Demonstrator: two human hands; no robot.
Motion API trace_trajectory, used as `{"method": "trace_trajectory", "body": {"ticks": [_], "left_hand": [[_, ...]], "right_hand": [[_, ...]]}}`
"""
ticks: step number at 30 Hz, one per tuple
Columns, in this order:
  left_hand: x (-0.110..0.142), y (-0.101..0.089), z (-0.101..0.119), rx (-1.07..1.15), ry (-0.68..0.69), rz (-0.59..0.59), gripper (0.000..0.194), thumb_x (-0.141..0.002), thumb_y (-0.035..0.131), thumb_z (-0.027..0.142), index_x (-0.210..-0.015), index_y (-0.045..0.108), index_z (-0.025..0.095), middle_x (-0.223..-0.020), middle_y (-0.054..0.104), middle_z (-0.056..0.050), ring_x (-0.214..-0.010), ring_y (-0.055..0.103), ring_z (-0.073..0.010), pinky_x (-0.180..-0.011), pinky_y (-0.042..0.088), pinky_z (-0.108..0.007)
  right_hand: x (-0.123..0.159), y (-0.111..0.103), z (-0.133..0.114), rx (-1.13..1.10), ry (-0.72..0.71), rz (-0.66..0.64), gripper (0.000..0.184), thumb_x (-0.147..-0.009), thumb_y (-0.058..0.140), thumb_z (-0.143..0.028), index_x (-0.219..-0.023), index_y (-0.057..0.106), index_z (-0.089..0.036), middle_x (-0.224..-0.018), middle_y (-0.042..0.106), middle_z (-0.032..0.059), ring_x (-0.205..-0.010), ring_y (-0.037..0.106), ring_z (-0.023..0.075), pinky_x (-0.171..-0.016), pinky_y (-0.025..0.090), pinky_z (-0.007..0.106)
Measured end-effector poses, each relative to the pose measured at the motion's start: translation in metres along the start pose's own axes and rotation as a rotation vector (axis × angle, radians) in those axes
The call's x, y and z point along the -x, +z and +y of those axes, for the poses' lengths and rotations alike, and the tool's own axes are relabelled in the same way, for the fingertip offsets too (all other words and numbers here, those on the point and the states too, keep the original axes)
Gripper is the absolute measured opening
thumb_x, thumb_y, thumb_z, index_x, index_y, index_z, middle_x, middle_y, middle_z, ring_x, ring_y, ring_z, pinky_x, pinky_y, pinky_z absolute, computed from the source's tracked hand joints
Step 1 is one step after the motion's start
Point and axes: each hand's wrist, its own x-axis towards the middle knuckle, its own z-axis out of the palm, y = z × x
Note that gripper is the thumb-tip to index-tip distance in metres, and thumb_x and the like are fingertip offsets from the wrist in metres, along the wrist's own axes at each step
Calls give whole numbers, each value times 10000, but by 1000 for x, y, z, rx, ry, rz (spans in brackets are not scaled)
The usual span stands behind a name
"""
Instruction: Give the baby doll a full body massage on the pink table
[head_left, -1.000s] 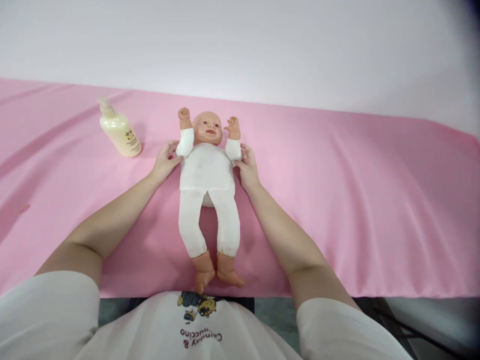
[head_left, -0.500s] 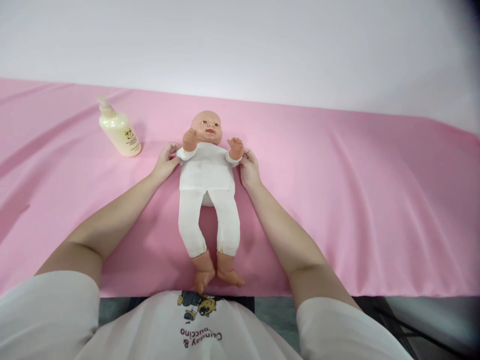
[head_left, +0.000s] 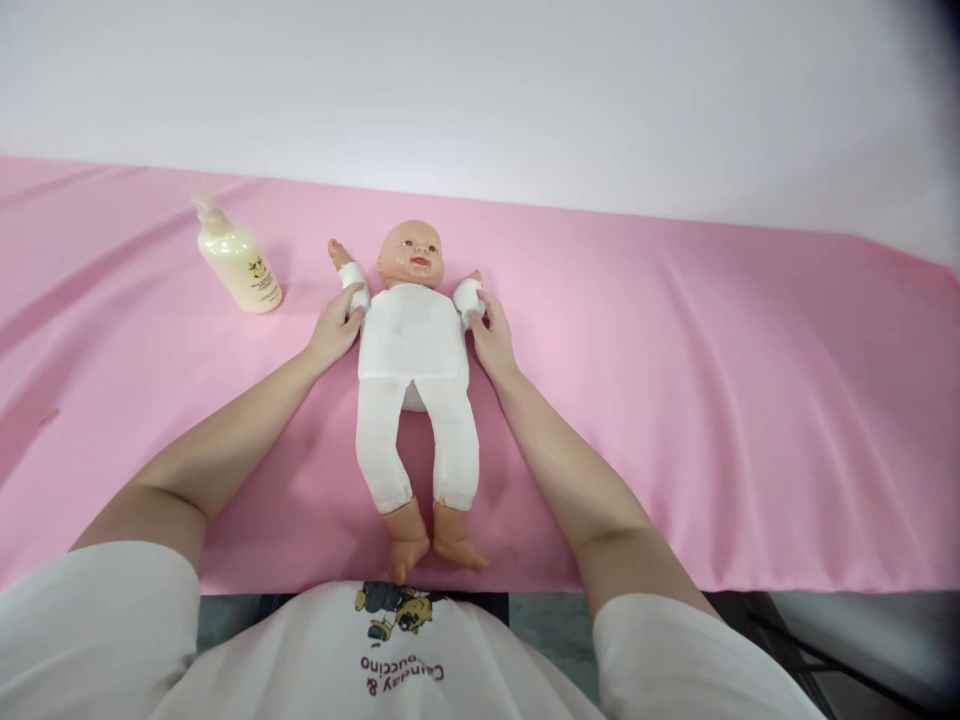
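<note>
A baby doll (head_left: 414,335) with a white cloth body lies on its back in the middle, head away from me and feet at the near table edge. My left hand (head_left: 335,328) is closed around the doll's arm on the left (head_left: 355,287), whose bare plastic hand points up and outward. On the other side, my right hand (head_left: 493,335) grips the doll's arm on the right (head_left: 468,298). That arm is bent upward, and the small hand at its end shows only in part.
A pale yellow pump bottle (head_left: 241,265) with a cartoon label stands left of the doll. Pink cloth (head_left: 637,400) covers the table up to a white wall (head_left: 480,100) behind it. Dark metal legs (head_left: 795,640) show below the table at the lower right.
Both doll arms have swung outward, away from its chest; the left-side one now points up and out beside the head. My hands have shifted slightly and wrap further around the arms.
</note>
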Motion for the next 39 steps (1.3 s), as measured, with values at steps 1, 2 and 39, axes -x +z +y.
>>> {"method": "trace_trajectory", "body": {"ticks": [1,2,39], "left_hand": [[-1,0,0,-26,2,-1,525,-968,511,316,-1457,594,143,-1135,739,-127,-965,687,-277,-1041,538,-493],[-1,0,0,-44,5,-3,524,-963,512,313,-1448,611,140,-1082,746,-121,-927,686,-274,-1028,541,-493],[8,1,3,261,114,-4,864,-943,702,424,-1660,234,307,-1663,461,-131,-1411,581,-306,-1236,433,-505]], "right_hand": [[0,0,1,1,-5,-3,705,-911,577,-742,-1409,565,-243,-1492,589,141,-1380,557,314,-1245,410,587],[0,0,1,2,-10,-3,699,-912,579,-740,-1407,566,-247,-1501,585,137,-1384,555,312,-1252,405,586],[13,2,-22,-102,-60,15,751,-961,611,-575,-1608,304,-351,-1647,457,91,-1419,545,280,-1191,478,530]]}}
